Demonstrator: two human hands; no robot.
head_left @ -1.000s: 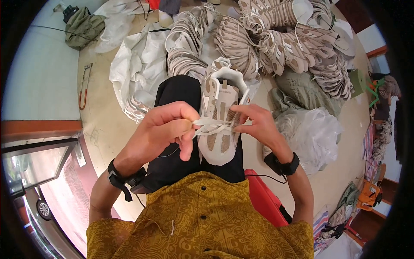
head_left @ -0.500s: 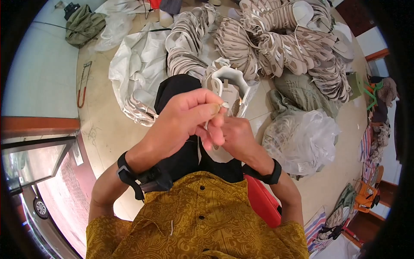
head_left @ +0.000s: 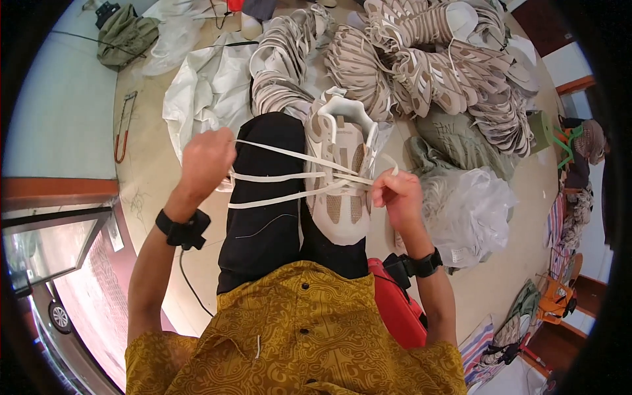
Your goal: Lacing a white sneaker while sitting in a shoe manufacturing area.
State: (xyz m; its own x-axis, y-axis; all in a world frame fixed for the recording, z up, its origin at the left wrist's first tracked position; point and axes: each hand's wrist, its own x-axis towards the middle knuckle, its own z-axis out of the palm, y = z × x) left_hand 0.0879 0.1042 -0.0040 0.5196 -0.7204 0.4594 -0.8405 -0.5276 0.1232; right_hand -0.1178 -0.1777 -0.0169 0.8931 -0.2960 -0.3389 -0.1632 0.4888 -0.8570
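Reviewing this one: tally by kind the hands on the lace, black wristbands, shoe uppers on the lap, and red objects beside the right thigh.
Hands gripping pale lace: 2 (left hand, right hand)
Black wristbands: 2 (left wristband, right wristband)
Shoe upper on the lap: 1
Red object beside the right thigh: 1
Total: 6

Both hands (head_left: 208,158) (head_left: 397,196) curled, well apart
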